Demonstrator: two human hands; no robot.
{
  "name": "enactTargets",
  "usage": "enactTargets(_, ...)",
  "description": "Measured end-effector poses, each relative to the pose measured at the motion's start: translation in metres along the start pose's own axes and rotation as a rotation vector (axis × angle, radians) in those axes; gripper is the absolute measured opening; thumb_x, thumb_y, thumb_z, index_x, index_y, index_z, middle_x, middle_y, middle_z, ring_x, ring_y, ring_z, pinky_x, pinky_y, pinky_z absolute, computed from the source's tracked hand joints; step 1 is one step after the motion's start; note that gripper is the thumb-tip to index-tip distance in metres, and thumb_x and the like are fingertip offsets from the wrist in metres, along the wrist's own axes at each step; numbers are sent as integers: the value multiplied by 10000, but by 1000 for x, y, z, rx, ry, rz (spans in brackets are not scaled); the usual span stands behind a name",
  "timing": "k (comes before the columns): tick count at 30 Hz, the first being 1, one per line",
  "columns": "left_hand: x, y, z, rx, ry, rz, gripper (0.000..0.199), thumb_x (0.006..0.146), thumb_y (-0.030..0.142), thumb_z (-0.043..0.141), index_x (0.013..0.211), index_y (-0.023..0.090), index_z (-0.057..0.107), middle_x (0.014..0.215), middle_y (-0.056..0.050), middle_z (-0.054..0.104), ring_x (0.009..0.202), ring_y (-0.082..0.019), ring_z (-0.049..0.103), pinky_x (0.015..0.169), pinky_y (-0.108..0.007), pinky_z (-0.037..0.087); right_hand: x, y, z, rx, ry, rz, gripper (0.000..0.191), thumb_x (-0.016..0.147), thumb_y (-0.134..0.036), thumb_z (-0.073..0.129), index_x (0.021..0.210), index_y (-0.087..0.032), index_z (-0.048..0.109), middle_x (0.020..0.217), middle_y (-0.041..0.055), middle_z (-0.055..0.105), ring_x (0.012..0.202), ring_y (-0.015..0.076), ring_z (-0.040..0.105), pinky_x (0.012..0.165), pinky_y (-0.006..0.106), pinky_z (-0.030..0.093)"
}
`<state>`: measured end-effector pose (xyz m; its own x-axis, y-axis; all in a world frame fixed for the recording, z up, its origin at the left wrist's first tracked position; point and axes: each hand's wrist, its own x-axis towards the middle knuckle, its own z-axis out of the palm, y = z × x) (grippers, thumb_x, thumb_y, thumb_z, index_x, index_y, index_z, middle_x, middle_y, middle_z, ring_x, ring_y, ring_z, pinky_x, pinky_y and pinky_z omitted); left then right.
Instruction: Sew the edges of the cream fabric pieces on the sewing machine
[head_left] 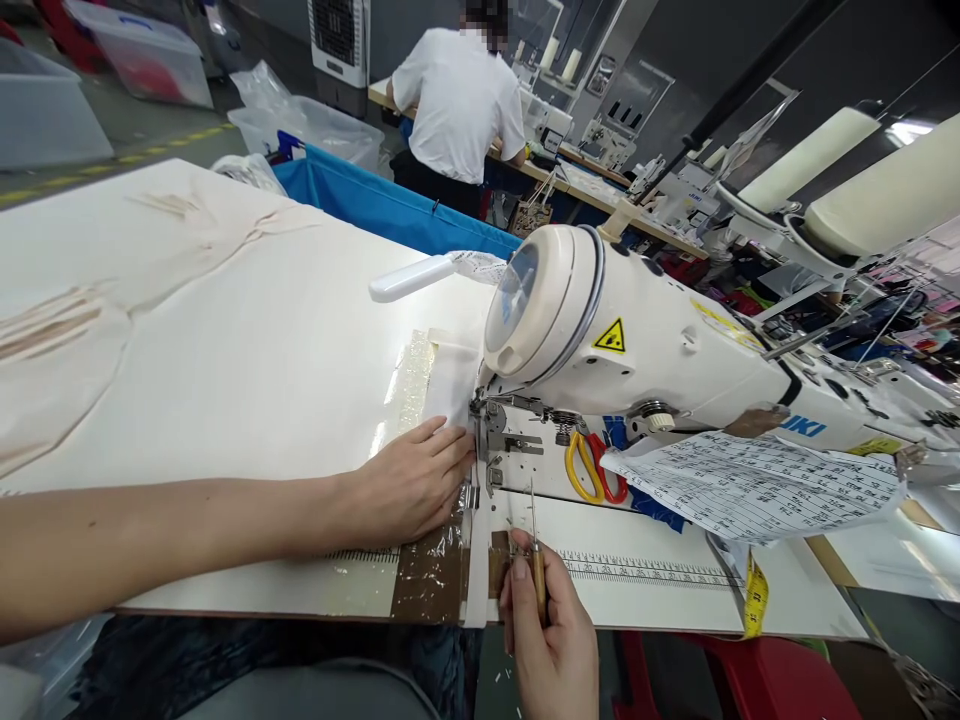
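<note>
My left hand (420,480) lies flat, palm down, on the sewing table, its fingertips on a white fabric piece (452,385) just left of the needle area of a white sewing machine (637,320). My right hand (551,630) is at the table's front edge, its fingers wrapped round an awl with a wooden handle (538,585); the thin metal tip points up toward the machine plate. A narrow white strip (478,560) runs down between the hands and reaches the front edge. What lies under my left palm is hidden.
Yellow-and-red scissors (583,468) and a written paper sheet (757,485) lie beneath the machine arm. A yellow tape measure (755,598) hangs at the right. Pale fabric pieces (60,370) lie at the far left. Behind a blue cloth bin (405,205), a person in white (465,100) sits.
</note>
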<state>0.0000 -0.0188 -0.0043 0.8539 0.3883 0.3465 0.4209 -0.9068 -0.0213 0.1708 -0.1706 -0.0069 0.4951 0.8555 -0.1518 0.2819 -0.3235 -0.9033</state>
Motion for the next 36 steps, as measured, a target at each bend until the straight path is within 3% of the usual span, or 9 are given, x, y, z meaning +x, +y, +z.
enactTargets(2,0,-1,1,11,-3,-3,426,981,272,428,1291,31,596,1332,-190,629,1241,-305,548,1113,-447,355,-1,2,1,-22,52,-53,499,931,-590,559,1195,-193,704,1004,86,772,847,225,725,712,270,574)
enactTargets(4,1,-2,3,19,5,-4,439,982,281,425,1300,26,589,1344,-195,623,1253,-311,542,1119,-450,347,-2,2,3,-28,100,-85,485,939,-574,559,1223,-204,693,1226,105,738,1123,259,682,907,297,546)
enactTargets(6,2,-4,5,14,13,-10,441,980,289,430,1290,21,594,1331,-201,628,1249,-315,546,1115,-453,349,-3,-1,6,-22,127,-97,495,949,-563,554,1274,-204,657,1301,117,706,1202,263,650,932,295,535)
enactTargets(10,5,-8,8,11,-2,-37,419,993,284,397,1264,46,610,1312,-185,641,1223,-298,560,1089,-443,378,-5,-6,13,-22,137,-134,494,981,-534,524,1338,-198,583,1262,141,716,1141,251,684,835,275,556)
enactTargets(14,8,-13,9,0,-24,-53,419,992,271,385,1279,39,583,1316,-191,622,1193,-298,557,1016,-436,437,2,-7,21,-66,121,-262,369,997,-472,525,1215,-192,629,1242,155,713,1140,257,683,798,276,575)
enactTargets(19,14,-19,10,-93,-16,-97,332,952,217,436,1195,45,584,1142,-166,631,1016,-275,587,893,-408,481,20,-18,32,-227,61,-626,243,1015,-291,494,1181,-198,646,1095,114,756,997,207,737,743,240,601)
enactTargets(23,16,-22,10,-111,-42,-104,314,938,214,441,1167,52,585,1151,-168,624,1026,-273,573,895,-395,485,29,-28,41,-382,82,-838,255,1010,-218,459,1150,-138,657,1007,134,763,890,199,753,684,236,598)
enactTargets(27,15,-24,9,-111,-72,-101,333,926,244,466,1163,53,602,1185,-169,628,1062,-273,574,924,-385,478,33,-28,49,-526,134,-884,304,1023,-234,421,1128,-98,672,1003,167,772,789,204,762,577,236,571)
enactTargets(36,14,-24,8,-122,-41,-103,327,915,220,469,1169,72,612,1193,-164,640,1067,-274,587,903,-397,486,38,-31,58,-686,162,-858,361,1023,-213,347,1131,-98,673,1018,154,784,752,210,763,545,261,548)
